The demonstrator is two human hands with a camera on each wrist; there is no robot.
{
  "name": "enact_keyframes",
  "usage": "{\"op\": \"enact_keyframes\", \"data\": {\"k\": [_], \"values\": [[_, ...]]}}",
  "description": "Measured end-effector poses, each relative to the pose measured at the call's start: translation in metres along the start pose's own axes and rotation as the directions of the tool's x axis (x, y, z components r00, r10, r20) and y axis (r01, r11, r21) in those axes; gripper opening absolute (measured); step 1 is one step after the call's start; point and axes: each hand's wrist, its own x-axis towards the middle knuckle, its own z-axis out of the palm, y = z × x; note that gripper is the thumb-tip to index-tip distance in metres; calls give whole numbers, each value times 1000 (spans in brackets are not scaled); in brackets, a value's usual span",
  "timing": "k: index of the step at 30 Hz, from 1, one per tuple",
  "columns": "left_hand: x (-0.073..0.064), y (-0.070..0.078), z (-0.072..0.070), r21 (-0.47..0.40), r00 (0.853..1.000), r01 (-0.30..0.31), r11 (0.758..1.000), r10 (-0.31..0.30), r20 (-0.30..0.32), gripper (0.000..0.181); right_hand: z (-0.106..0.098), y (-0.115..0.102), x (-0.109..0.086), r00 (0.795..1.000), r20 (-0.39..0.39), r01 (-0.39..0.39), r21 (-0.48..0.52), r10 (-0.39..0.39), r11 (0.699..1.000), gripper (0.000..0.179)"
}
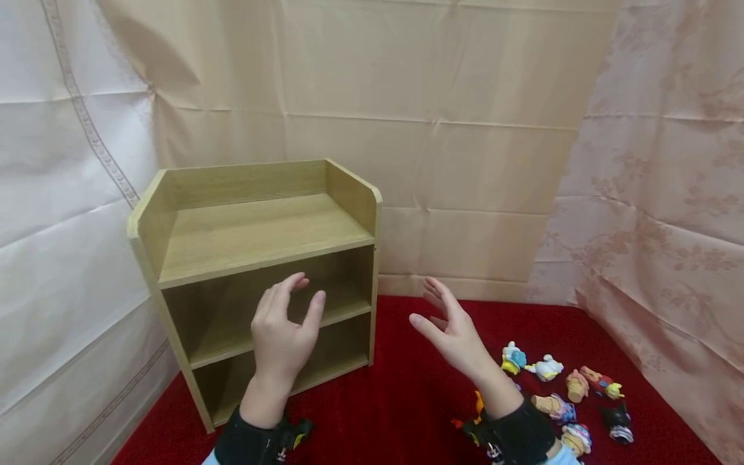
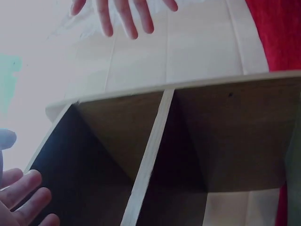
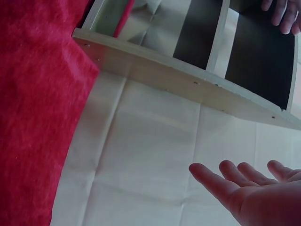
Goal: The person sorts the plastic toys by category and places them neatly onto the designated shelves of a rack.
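A small wooden shelf (image 1: 267,232) with a railed top and two open compartments stands at the left on a red cloth. In front of its compartments my left hand (image 1: 285,332) is raised, fingers spread and holding nothing. To the right of the shelf my right hand (image 1: 453,332) hovers over the cloth, also without anything in it. The palms face each other across a wide gap. From the left wrist view, the shelf's middle board (image 2: 150,155) shows between two dark compartments. The right wrist view shows the shelf's outer side panel (image 3: 188,84) beyond my right fingers.
Several small toy figures lie on the right of the red cloth (image 1: 401,400), among them a white one (image 1: 546,368), a black one (image 1: 617,423) and an ice-cream-cone one (image 1: 577,386). Partly behind my right wrist is an orange toy (image 1: 479,405). Draped fabric (image 1: 465,161) hangs behind.
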Motion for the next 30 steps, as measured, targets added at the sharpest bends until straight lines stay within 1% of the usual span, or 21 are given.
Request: {"op": "enact_keyframes", "data": {"k": [4, 10, 12, 15, 18, 23, 25, 26, 28, 30], "values": [[6, -4, -8, -9, 997, 1, 1000, -1, -81, 37, 6, -4, 5, 1000, -10, 10, 22, -9, 1000, 72], [13, -12, -22, 5, 988, 31, 1000, -30, -154, 36, 14, -7, 16, 999, -22, 40, 44, -39, 998, 70], [16, -15, -27, 5, 982, 40, 999, -39, -186, 36, 16, -8, 20, 999, -20, 38, 47, -38, 998, 70], [18, -18, -32, 6, 968, 53, 999, -50, -246, 36, 20, -10, 25, 999, -14, 30, 49, -29, 998, 71], [22, -16, -36, 9, 947, 56, 998, -50, -319, 34, 23, -11, 30, 1000, -11, 27, 54, -26, 998, 72], [29, -5, -42, 16, 898, 47, 999, -35, -439, 24, 28, -13, 34, 1000, -16, 24, 56, -23, 998, 74], [32, -2, -44, 38, 881, 27, 999, -6, -473, 20, 30, -13, 36, 1000, -20, 20, 49, -19, 999, 74], [34, -1, -45, 53, 871, 10, 999, 17, -492, 19, 31, -13, 36, 1000, -22, 21, 49, -20, 999, 74], [37, -3, -46, 92, 847, -23, 996, 68, -527, 19, 34, -14, 39, 999, -25, 24, 51, -23, 998, 75], [38, -7, -47, 125, 827, -43, 991, 105, -552, 21, 36, -14, 41, 999, -28, 25, 52, -24, 998, 75]]}}
